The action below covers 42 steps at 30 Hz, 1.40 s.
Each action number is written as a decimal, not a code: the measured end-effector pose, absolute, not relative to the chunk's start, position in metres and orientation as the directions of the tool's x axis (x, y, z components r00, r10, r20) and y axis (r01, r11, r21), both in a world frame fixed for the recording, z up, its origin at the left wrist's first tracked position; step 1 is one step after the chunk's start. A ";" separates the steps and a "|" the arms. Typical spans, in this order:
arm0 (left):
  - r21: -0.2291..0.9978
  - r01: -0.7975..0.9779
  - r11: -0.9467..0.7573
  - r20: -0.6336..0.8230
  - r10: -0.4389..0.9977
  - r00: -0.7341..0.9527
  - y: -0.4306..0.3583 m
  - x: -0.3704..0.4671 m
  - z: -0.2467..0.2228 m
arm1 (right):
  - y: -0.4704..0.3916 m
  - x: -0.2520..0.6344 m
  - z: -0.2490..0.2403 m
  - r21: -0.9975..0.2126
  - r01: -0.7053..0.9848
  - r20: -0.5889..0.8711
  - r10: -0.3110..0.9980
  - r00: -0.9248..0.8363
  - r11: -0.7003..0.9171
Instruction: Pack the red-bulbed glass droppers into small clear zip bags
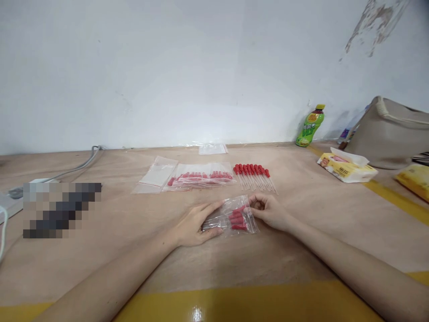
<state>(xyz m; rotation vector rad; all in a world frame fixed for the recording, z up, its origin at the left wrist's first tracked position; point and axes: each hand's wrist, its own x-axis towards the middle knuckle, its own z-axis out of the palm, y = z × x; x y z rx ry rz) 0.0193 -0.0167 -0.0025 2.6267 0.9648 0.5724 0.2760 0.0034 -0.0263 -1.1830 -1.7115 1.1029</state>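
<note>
Flatly, left hand [196,226] spreads fingers on clear bag [226,221]; right hand [268,212] pinches its edge.

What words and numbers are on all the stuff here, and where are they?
"VLT" or "VIT", maybe: green bottle; its smaller print is too blurry.
Tissue pack: printed characters, too blurry to read.
Yellow packet: too blurry.
Purple-labelled item: mostly hidden, unreadable.
I see no readable numbers.

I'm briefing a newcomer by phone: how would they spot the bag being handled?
On the table, find the loose red-ended sticks. Closer in, between the left hand and right hand, lies a clear bag with red-ended pieces inside. Unlike the filled bags grouped behind, this one has both hands on it.
</note>
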 end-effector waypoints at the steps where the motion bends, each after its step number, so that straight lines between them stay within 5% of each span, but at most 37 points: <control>1: 0.395 0.551 -0.735 0.262 0.665 0.699 -0.017 0.019 -0.002 | 0.004 0.274 -0.028 -0.920 0.316 0.144 0.950 -0.277 0.232; 8: 0.411 0.531 -0.741 0.254 0.653 0.713 -0.017 0.021 0.000 | 0.003 0.266 -0.022 -0.814 0.339 0.325 0.853 -0.409 0.473; 11: 0.407 0.525 -0.748 0.266 0.646 0.715 -0.016 0.020 -0.002 | 0.019 0.287 -0.013 -0.787 0.494 0.303 0.929 -0.214 0.370; 14: 0.402 0.510 -0.761 0.275 0.631 0.725 -0.014 0.019 -0.005 | 0.048 0.321 -0.006 -0.690 0.714 0.307 0.941 0.141 0.118; 17: 0.396 0.524 -0.754 0.259 0.640 0.724 -0.013 0.017 -0.006 | 0.078 0.349 -0.006 -0.587 0.804 0.261 0.919 0.297 -0.093; 30: 0.416 0.540 -0.732 0.229 0.659 0.716 -0.013 0.017 -0.006 | 0.106 0.353 -0.004 -0.273 0.954 0.046 0.989 0.138 -0.120; 33: 0.412 0.547 -0.728 0.221 0.663 0.715 -0.014 0.017 -0.006 | 0.099 0.359 0.002 -0.290 0.951 0.057 0.990 0.132 -0.110; 36: 0.414 0.557 -0.720 0.211 0.671 0.711 -0.015 0.017 -0.006 | 0.079 0.356 0.007 -0.542 0.840 0.190 0.977 0.097 0.022; 39: 0.419 0.560 -0.715 0.207 0.675 0.708 -0.016 0.018 -0.005 | 0.050 0.334 0.004 -0.854 0.475 0.295 0.949 0.108 0.211; 42: 0.421 0.561 -0.713 0.206 0.678 0.706 -0.016 0.018 -0.004 | 0.026 0.301 -0.007 -0.961 0.175 0.245 0.954 0.172 0.215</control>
